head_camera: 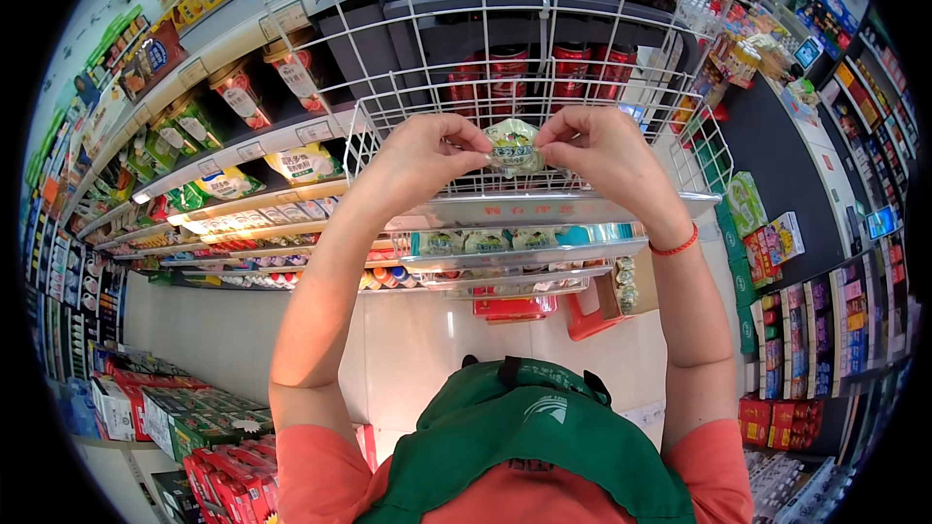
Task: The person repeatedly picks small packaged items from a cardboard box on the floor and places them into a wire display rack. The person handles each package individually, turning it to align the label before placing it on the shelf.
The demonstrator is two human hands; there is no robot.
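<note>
Between both hands is a small clear-and-green plastic packet [514, 148] that bears printed writing. My left hand [429, 156] pinches its left edge with thumb and fingertips. The right edge is pinched by my right hand [601, 149], with a red cord on that wrist. Both hands are over the front of a white wire basket [699, 153] fixed to a wire grid rack [437, 13]. Similar packets [486, 241] sit in a lower basket beneath. What lies behind the hands in the top basket is mostly hidden.
Red drink cans [571, 71] stand behind the grid. Shelves of packaged goods [240, 98] run along the left. A dark checkout counter [779, 138] is at right. On the floor are an open cardboard box [644, 284] and a red stool-like object [582, 316]; stacked cartons [204, 407] stand lower left.
</note>
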